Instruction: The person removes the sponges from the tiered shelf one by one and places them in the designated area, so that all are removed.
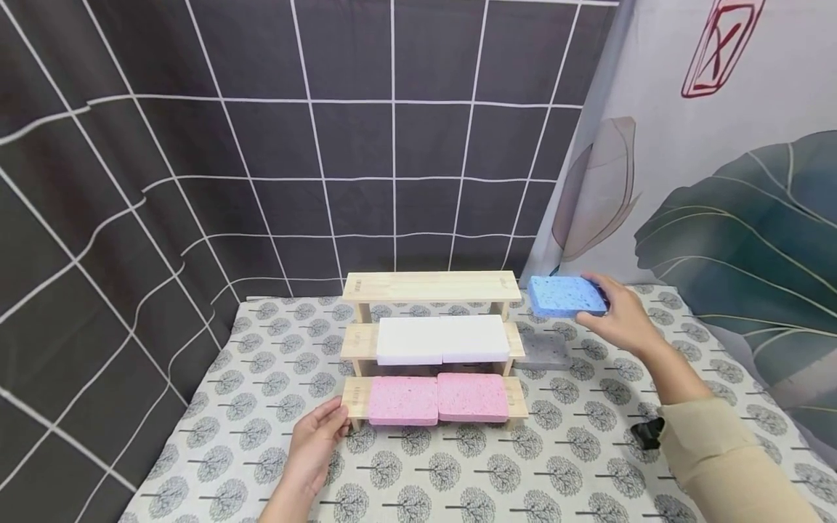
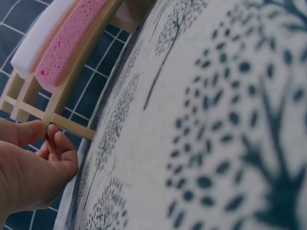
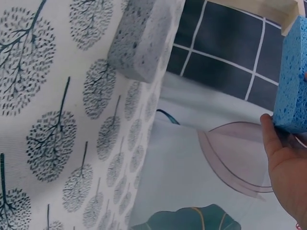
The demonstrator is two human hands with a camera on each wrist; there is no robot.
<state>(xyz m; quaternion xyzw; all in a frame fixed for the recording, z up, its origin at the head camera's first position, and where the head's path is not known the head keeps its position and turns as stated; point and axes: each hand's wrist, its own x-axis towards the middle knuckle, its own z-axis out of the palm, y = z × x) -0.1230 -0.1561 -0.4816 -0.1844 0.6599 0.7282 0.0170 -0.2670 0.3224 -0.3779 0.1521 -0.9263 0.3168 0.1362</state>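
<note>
A three-step wooden rack (image 1: 431, 287) stands on the tablecloth. Two pink sponges (image 1: 403, 401) lie side by side on its lowest step, and two white sponges (image 1: 410, 341) on the middle one. The top step is bare. My left hand (image 1: 315, 443) pinches the left end of the lowest step between thumb and fingers, as the left wrist view also shows. To the right of the rack, my right hand (image 1: 620, 312) grips a blue sponge (image 1: 566, 296) by its right end, raised near the height of the top step. A grey sponge (image 1: 544, 351) lies on the cloth below it.
A small black object (image 1: 647, 434) lies on the cloth beside the right sleeve (image 1: 726, 457). Behind the table hangs a dark curtain (image 1: 431, 138) with a white grid, and at the right a pale curtain (image 1: 732, 174) with leaf prints.
</note>
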